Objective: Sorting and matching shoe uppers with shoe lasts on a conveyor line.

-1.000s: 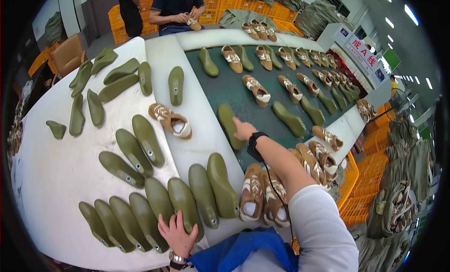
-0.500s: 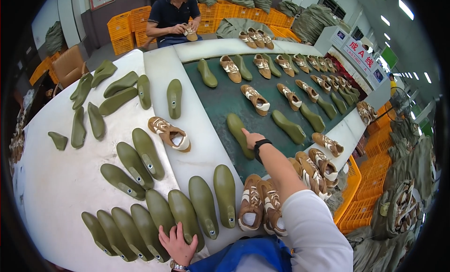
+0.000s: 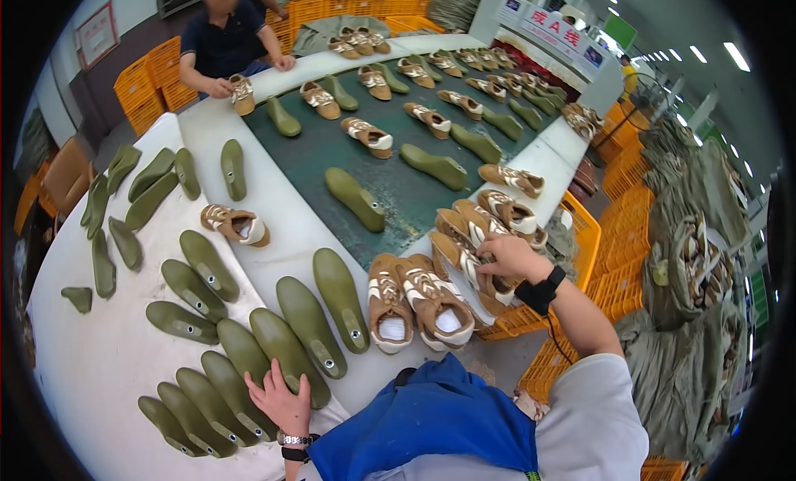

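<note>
My left hand point(image 3: 280, 400) rests with spread fingers on a green shoe last point(image 3: 284, 347), part of a row of several lasts lying along the near table edge. My right hand point(image 3: 507, 255) grips a brown and white sneaker point(image 3: 462, 265) at the right table edge; the sneaker is tilted and its pale sole shows. Two more laced sneakers point(image 3: 433, 297) stand side by side just left of it. Behind my right hand are other sneakers point(image 3: 506, 209), partly hidden. A single green last point(image 3: 355, 199) lies on the dark green belt, near its front.
The dark green belt point(image 3: 307, 162) carries sneakers and lasts in rows. More lasts point(image 3: 151, 197) lie on the white table point(image 3: 58, 348), with one sneaker point(image 3: 235, 225) beside them. Across the table, a person point(image 3: 228, 41) touches a sneaker point(image 3: 241, 94). Orange crates point(image 3: 623, 274) and grey-green sacks point(image 3: 692, 357) line the right.
My right hand has left the last on the belt and come back to the sneakers at the right edge, taking hold of one. The view has turned right. The person opposite has lowered a sneaker to the table.
</note>
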Demonstrator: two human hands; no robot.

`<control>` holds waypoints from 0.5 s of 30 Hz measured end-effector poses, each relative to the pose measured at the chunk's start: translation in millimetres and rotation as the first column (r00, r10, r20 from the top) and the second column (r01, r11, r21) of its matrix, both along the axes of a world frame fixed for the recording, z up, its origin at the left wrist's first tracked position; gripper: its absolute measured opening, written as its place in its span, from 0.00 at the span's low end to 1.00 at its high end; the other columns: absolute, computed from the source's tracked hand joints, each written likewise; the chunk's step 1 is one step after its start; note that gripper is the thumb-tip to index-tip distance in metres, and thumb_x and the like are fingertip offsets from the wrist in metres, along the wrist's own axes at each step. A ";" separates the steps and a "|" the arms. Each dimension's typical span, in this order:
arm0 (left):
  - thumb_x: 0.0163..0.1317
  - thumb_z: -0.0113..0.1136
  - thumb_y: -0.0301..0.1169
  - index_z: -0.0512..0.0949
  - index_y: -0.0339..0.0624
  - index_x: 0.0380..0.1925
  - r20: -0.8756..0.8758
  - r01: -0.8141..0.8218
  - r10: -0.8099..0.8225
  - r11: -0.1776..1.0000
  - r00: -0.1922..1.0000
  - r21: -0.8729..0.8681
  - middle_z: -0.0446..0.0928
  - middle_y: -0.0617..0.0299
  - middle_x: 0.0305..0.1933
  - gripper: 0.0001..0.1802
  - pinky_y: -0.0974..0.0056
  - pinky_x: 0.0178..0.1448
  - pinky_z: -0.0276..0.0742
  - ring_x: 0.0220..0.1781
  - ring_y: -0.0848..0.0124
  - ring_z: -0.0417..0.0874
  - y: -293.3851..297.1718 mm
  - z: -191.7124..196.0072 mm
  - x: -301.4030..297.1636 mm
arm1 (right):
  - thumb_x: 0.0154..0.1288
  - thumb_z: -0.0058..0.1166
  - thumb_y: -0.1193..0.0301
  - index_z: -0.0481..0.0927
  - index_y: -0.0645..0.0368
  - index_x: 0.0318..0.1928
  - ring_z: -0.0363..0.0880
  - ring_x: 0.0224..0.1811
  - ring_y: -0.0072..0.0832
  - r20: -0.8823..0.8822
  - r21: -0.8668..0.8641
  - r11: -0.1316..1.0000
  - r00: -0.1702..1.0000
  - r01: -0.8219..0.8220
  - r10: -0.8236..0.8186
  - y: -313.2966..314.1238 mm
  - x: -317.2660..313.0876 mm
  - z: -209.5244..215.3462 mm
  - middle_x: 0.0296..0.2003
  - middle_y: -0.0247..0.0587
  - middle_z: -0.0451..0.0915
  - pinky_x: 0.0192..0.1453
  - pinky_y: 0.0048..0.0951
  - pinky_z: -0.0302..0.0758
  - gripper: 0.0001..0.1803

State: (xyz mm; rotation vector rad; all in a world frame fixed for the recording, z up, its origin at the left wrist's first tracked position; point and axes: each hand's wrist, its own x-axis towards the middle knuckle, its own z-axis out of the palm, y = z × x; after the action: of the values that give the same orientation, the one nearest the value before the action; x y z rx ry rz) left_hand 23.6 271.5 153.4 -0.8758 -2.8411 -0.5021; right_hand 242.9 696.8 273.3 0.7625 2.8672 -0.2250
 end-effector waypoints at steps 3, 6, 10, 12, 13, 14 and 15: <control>0.48 0.62 0.44 0.70 0.42 0.56 0.002 0.010 -0.010 1.000 1.000 -0.010 0.74 0.52 0.49 0.34 0.42 0.66 0.54 0.67 0.43 0.55 0.1 -2.1 1.4 | 0.53 0.60 0.60 0.79 0.50 0.47 0.79 0.40 0.41 -0.372 0.125 0.964 0.912 0.236 -0.175 -27.0 20.2 -4.6 0.39 0.41 0.76 0.42 0.39 0.76 0.20; 0.52 0.61 0.42 0.70 0.44 0.58 -0.011 0.009 -0.009 1.000 1.000 -0.008 0.74 0.53 0.50 0.32 0.44 0.67 0.53 0.68 0.45 0.54 -1.0 -0.6 3.6 | 0.51 0.62 0.61 0.76 0.53 0.49 0.79 0.40 0.43 -0.292 0.160 0.915 0.903 0.370 -0.315 -26.5 46.3 -5.4 0.41 0.43 0.76 0.44 0.40 0.76 0.23; 0.52 0.61 0.42 0.70 0.43 0.57 -0.008 -0.009 0.009 1.000 1.000 -0.005 0.74 0.53 0.50 0.32 0.44 0.66 0.54 0.68 0.44 0.54 -3.2 -0.5 5.3 | 0.45 0.66 0.62 0.73 0.56 0.47 0.76 0.47 0.45 -0.049 0.021 0.906 0.905 0.423 -0.422 -17.1 67.1 -9.8 0.48 0.46 0.73 0.49 0.40 0.74 0.27; 0.51 0.61 0.43 0.71 0.42 0.56 -0.026 0.002 -0.001 1.000 1.000 0.008 0.74 0.52 0.49 0.32 0.43 0.66 0.54 0.67 0.43 0.55 -5.7 -3.2 4.2 | 0.43 0.67 0.63 0.73 0.57 0.47 0.73 0.51 0.45 -0.091 -0.101 0.937 0.935 0.334 -0.343 -1.0 64.1 -16.2 0.49 0.46 0.71 0.51 0.40 0.73 0.29; 0.51 0.61 0.43 0.71 0.42 0.56 -0.031 -0.032 0.032 0.999 0.999 0.009 0.74 0.52 0.49 0.32 0.43 0.66 0.54 0.67 0.43 0.55 -6.0 -3.6 3.6 | 0.45 0.67 0.64 0.74 0.58 0.46 0.75 0.49 0.43 -0.174 -0.060 0.965 0.949 0.257 -0.263 -1.4 51.2 -5.8 0.47 0.48 0.74 0.50 0.39 0.73 0.27; 0.49 0.62 0.43 0.71 0.41 0.55 -0.031 -0.016 0.016 1.000 0.999 0.017 0.74 0.52 0.48 0.33 0.42 0.66 0.54 0.67 0.42 0.56 -4.3 -3.0 4.1 | 0.46 0.66 0.64 0.75 0.59 0.46 0.76 0.45 0.43 -0.254 -0.104 0.958 0.924 0.267 -0.285 0.1 33.2 6.4 0.43 0.48 0.76 0.48 0.38 0.73 0.26; 0.48 0.63 0.44 0.71 0.41 0.55 -0.033 0.006 -0.005 1.000 0.999 0.022 0.74 0.52 0.48 0.34 0.42 0.66 0.54 0.66 0.42 0.57 -3.1 -1.4 3.4 | 0.48 0.66 0.64 0.75 0.59 0.46 0.78 0.42 0.42 -0.328 -0.155 0.948 0.891 0.277 -0.314 0.9 15.0 19.9 0.40 0.48 0.78 0.46 0.37 0.74 0.25</control>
State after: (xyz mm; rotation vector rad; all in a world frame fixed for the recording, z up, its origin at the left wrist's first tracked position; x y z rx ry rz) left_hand 27.0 268.4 152.0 -0.8802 -2.7986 -0.5139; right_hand 257.9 697.7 293.1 1.2543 3.0116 -0.6029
